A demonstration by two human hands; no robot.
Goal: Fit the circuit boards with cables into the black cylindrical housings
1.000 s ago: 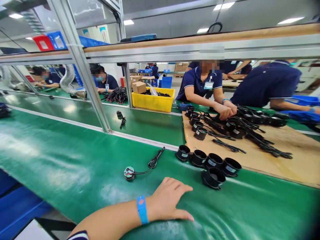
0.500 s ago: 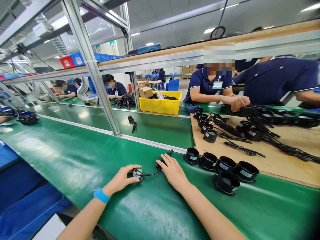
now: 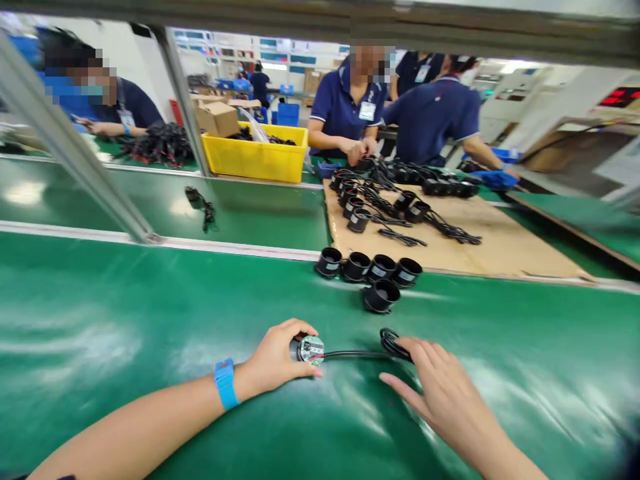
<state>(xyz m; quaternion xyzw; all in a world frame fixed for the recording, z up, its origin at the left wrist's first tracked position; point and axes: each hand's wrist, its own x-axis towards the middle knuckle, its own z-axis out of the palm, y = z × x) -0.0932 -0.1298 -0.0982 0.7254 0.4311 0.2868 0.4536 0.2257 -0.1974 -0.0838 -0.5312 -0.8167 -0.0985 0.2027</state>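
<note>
One long green worktop (image 3: 150, 300) carries, near its middle, a lone front cup (image 3: 381, 298), black and round, by which everything else can be placed. Beyond the front cup, spreading mostly to its right, lies a cardboard sheet (image 3: 500, 253) covered in part with more black cups and bundled leads. Farther off and to the front cup's left stands a yellow bin (image 3: 255, 160). Toward the wearer and to the front cup's right is the right hand (image 3: 450, 383), its fingers laid over the cable while the thumb stands well apart, so it does not look closed. Toward the wearer and to the front cup's left is the left hand (image 3: 274, 360), thumb on one side and fingers on the other, clamped around a small module. Just beyond the front cup runs a row of four cups (image 3: 381, 268). Just on its wearer side sits the cable coil (image 3: 391, 341), slanting from far left to near right under the right fingertips. From it a black lead (image 3: 353, 354) runs nearly straight leftward to the round circuit board (image 3: 312, 350), the module's face, near and left of the front cup; the right fingertips seem nearer that cup than the left.
</note>
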